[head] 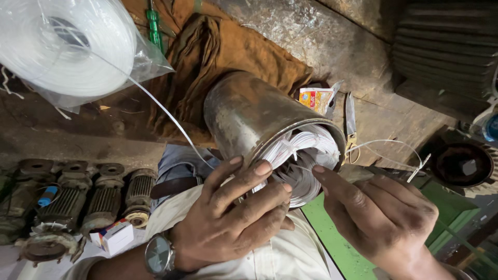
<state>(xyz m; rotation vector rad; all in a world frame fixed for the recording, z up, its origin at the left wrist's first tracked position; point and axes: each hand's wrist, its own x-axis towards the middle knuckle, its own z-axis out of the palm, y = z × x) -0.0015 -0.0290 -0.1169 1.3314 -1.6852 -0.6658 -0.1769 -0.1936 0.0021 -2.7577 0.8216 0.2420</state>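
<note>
The head camera looks down on two hands working at the open end of a metal motor cylinder (259,122) that lies tilted in the person's lap. The left hand (233,218), with a wristwatch (158,255) on its wrist, is wrapped around the rim, fingers clamped on the edge and on the white winding (303,155) packed inside. The right hand (384,218) sits just beside it, forefinger and thumb pinched together at the coil's face; it seems to grip a thin white cord (386,142) that loops out to the right, though the exact pinch is hard to make out.

To do this tying well, the left hand should probably keep the cylinder from rolling while the right draws the cord snug against the coil without cutting into the strands, keeping each turn even with the last.

Beyond the left hand, a white tape (166,116) runs up from the cylinder to a large spool (67,46) in a clear bag. Past the cylinder lie a brown cloth (218,52), a small packet (316,98) and scissors (351,122) on the stained worktop (332,41). Left of the left hand, a row of small motors (78,199) and a little box (115,237) stand on the floor.
</note>
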